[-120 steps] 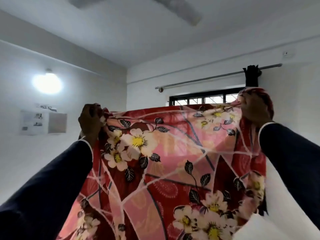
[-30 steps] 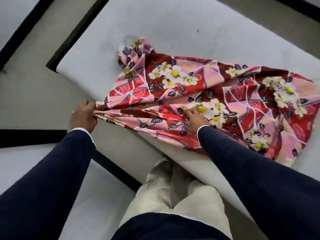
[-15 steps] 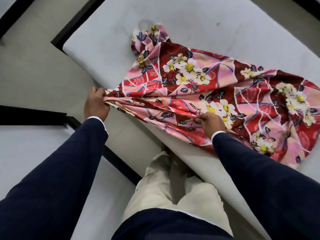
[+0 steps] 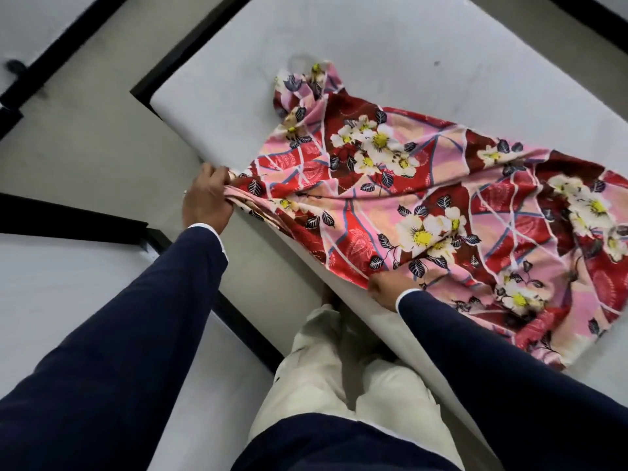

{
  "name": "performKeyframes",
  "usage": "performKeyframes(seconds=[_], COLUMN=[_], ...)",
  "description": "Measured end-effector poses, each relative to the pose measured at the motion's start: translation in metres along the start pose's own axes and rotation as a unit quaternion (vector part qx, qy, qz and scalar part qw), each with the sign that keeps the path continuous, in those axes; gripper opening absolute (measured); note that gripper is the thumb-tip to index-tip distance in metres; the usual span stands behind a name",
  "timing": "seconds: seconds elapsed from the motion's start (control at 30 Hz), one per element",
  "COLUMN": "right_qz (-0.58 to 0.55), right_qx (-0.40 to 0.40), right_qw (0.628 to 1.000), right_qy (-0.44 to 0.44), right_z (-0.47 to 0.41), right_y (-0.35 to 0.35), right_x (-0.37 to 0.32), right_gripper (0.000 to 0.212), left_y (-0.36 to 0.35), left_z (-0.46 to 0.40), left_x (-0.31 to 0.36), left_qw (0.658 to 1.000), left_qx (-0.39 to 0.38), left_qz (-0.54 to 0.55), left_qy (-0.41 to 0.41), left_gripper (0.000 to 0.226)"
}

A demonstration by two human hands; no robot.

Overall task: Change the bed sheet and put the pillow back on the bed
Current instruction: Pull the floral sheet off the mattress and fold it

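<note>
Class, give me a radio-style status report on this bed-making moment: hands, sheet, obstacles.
Left hand grips bunched edge of red and pink floral bed sheet. Right hand holds near edge. Sheet crumpled on bare white mattress, not spread. No pillow in view.

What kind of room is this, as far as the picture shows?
Probably a plain bedroom or dormitory room. A bare white mattress lies in a black bed frame, a red and pink flowered bed sheet lies bunched on it, and part of a second white mattress shows close by.

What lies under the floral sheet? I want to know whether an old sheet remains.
Around the floral sheet only the bare grey mattress shows. Directly beneath the fabric is covered, so that part cannot be checked.
</note>
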State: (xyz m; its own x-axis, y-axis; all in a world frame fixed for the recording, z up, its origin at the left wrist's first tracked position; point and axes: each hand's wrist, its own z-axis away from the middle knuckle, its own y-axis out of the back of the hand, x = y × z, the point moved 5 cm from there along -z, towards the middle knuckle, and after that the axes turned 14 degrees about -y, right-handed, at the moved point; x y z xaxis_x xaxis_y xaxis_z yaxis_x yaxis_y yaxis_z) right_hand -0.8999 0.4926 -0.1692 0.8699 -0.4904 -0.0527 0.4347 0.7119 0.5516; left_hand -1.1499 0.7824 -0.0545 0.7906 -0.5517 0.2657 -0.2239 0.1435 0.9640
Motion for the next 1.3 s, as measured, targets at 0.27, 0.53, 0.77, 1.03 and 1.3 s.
performKeyframes(seconds=[0.27, 0.53, 0.77, 1.03, 1.3], right_qz=[-0.202, -0.361, -0.340, -0.444, -0.509], right_qx=[0.254, 0.190, 0.174, -0.125, -0.200], right_qw=[0.936, 0.884, 0.890, 0.857, 0.818], right_qy=[0.135, 0.228, 0.247, 0.231, 0.181], right_z=[0.030, 0.053, 0.052, 0.050, 0.052], right_y=[0.126, 0.168, 0.165, 0.152, 0.157], right_x=[-0.139, -0.161, -0.140, -0.154, -0.161], right_gripper=[0.063, 0.017, 0.027, 0.010, 0.011], left_y=[0.040, 0.051, 0.021, 0.018, 0.020], left_z=[-0.007, 0.015, 0.061, 0.092, 0.071], left_x=[0.035, 0.030, -0.023, -0.012, 0.001], left_qw=[0.995, 0.994, 0.991, 0.706, 0.720], left_qx=[0.076, -0.012, 0.015, 0.127, 0.183], left_qz=[0.032, -0.005, 0.115, 0.649, 0.611], left_qy=[-0.049, -0.107, 0.066, 0.252, 0.272], left_gripper=[0.019, 0.026, 0.014, 0.018, 0.020])
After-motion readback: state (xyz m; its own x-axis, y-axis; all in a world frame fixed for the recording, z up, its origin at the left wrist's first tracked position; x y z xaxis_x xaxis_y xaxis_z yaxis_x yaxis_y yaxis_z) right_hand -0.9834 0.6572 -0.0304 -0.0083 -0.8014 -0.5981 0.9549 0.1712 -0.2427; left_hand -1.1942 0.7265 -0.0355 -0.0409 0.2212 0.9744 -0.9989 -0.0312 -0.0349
